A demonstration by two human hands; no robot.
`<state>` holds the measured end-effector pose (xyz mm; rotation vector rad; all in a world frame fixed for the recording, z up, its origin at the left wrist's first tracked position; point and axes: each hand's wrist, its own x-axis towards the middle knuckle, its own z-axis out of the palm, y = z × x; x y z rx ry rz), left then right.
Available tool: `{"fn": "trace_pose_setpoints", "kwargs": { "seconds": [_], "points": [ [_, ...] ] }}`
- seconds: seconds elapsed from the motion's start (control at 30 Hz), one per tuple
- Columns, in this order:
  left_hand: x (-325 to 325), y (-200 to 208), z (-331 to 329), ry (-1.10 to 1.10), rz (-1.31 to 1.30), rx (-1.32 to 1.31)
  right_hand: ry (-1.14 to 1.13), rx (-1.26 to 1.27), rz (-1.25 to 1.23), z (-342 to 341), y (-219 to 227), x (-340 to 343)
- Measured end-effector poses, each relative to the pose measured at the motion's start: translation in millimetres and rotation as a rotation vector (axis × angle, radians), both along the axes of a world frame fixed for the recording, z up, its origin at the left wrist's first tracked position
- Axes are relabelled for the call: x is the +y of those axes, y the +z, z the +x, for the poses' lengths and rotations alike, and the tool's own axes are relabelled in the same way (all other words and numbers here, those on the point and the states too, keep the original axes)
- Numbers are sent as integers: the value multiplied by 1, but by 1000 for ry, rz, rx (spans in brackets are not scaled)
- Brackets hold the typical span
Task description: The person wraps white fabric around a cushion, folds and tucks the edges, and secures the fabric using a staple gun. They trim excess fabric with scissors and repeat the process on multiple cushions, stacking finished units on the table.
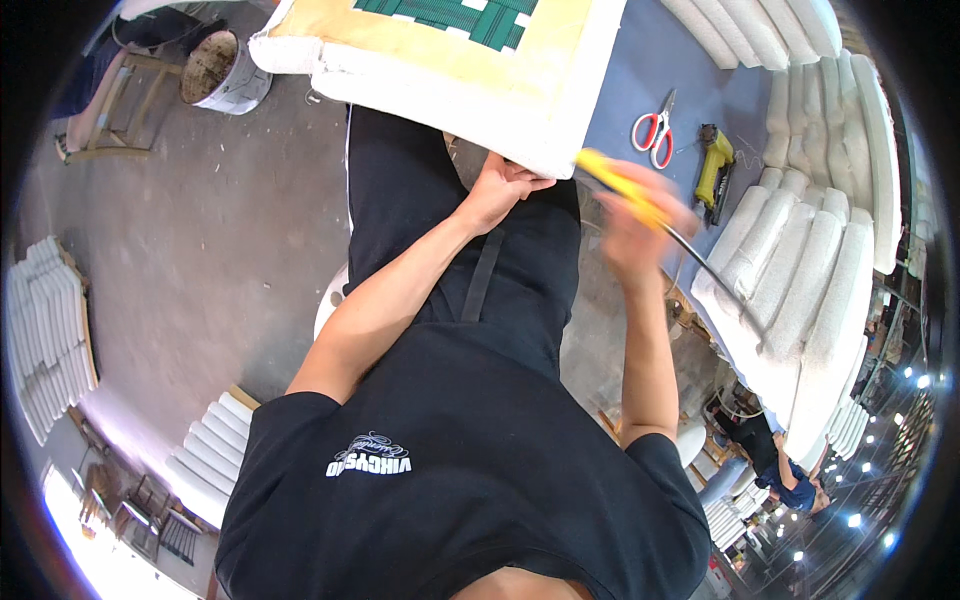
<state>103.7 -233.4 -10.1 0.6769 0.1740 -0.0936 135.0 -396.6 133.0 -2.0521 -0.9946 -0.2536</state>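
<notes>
A large upholstered panel point(470, 90) lies ahead of me, wrapped in white fabric, with yellow foam and green webbing showing on its upturned side. My left hand point(503, 187) grips its near edge from below, fingers curled on the white fabric. My right hand point(638, 225), blurred by motion, is closed around a yellow-handled tool point(612, 183). The tool's yellow end points at the panel's near right corner, and a thin dark shaft or line runs down to the right from the hand. My black shirt and apron fill the lower frame.
On the blue tabletop point(660, 60) to the right lie red-handled scissors point(653, 132) and a yellow staple gun point(712, 170). Ribbed white cushions point(800, 270) are stacked at the right, more point(45, 330) at the left. A metal bucket point(225, 70) and wooden stool point(115, 105) stand upper left. Another person point(775, 465) is lower right.
</notes>
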Motion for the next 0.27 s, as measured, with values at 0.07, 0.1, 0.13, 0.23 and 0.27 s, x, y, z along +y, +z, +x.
{"fn": "trace_pose_setpoints", "kwargs": {
  "seconds": [0.07, 0.1, 0.13, 0.23, 0.27],
  "points": [
    [-2, 5, 0, -11, -14, 64, 0, 97, -342, 7, -7, 0],
    [-4, 8, -1, -18, -22, 96, -12, 90, -141, 7, -5, -7],
    [-3, 10, -3, 40, 4, 102, 0, 91, 83, 8, 4, 0],
    [11, -5, -5, 3, -31, -61, 72, -162, 517, 3, 34, 18],
    [7, -6, -1, -49, -67, -12, 19, -195, 339, 3, 6, 11]
  ]
}}
